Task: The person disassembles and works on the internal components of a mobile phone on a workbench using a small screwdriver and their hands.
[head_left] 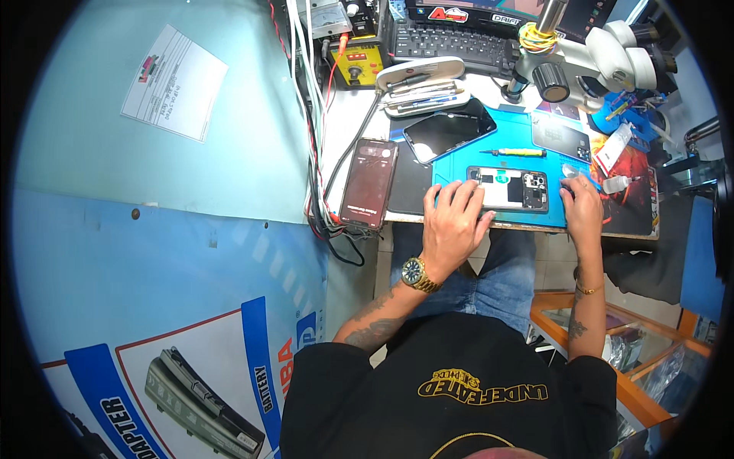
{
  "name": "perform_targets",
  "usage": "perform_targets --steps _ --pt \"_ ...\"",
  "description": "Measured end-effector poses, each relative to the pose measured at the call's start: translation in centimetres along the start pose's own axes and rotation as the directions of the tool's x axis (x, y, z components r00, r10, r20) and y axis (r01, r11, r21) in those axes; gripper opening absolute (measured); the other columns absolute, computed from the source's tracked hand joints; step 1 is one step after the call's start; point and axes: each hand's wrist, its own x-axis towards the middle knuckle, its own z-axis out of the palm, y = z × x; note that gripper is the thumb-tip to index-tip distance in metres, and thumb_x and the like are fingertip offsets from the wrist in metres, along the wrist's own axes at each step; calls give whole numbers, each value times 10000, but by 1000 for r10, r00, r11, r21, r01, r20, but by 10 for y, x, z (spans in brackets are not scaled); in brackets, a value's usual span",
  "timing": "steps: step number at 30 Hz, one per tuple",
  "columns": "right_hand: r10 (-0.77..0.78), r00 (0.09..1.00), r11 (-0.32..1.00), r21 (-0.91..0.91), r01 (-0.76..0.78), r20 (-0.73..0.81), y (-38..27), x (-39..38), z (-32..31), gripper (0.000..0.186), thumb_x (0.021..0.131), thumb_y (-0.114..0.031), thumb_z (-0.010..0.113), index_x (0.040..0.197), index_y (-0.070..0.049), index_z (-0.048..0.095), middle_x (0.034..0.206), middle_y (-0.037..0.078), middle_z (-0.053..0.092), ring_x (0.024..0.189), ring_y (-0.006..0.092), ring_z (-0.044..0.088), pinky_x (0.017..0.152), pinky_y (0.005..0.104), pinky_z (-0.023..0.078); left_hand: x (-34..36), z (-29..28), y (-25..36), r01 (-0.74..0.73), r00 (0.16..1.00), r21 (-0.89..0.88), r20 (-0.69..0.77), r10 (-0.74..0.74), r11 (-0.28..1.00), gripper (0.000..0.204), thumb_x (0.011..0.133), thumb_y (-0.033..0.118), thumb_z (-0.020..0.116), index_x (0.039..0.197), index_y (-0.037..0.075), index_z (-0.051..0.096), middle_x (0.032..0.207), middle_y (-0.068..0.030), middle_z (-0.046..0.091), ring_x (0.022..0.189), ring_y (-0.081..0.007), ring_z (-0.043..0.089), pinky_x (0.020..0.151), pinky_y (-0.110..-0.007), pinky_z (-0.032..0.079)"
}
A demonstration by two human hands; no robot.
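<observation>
An opened phone (511,189), its battery and inner board showing, lies on the blue work mat (459,170). My left hand (457,222) rests palm down at the phone's left end, fingers stretched and thumb apart, holding nothing visible. My right hand (583,205) is on the mat right of the phone, fingers bent together beside a small whitish clear item (569,171); what they pinch, if anything, is hidden. A small white nozzle bottle (618,184) lies just right of that hand. Above the opened phone is a yellow pen-like tool (521,152).
Farther back lie a dark-screened phone (451,131), a phone back panel (562,138) and an open tool case (423,90). Another phone (370,183) sits at the table's left edge by hanging cables (312,153). A microscope (589,65) overhangs the back right, near the keyboard (455,47).
</observation>
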Motion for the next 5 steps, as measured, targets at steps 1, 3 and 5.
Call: perform_targets --steps 1,3,5 --pt "3 1000 1000 -5 -3 -2 -2 2 -1 142 872 -68 718 997 1 710 994 171 667 971 373 646 843 447 506 0 0 0 3 1000 2 -1 -3 1000 426 851 296 774 1177 43 669 1248 -104 639 1156 -297 581 1026 -527 399" --pt "-3 1000 999 -42 2 -24 -11 1 1 148 876 -66 715 1009 -2 710 1001 170 665 971 371 647 846 442 507 -2 1 -1 5 1000 2 1 -5 1000 434 851 298 774 1187 45 667 1256 -102 635 1160 -296 578 1029 -529 398" --pt "54 999 998 34 -54 3 -8 2 0 158 884 -77 712 1023 -1 714 1005 184 663 976 370 647 854 440 507 -3 4 -3 -12 1000 0 -9 12 1000 458 856 302 770 1227 60 652 1296 -102 619 1186 -293 569 1054 -527 388"
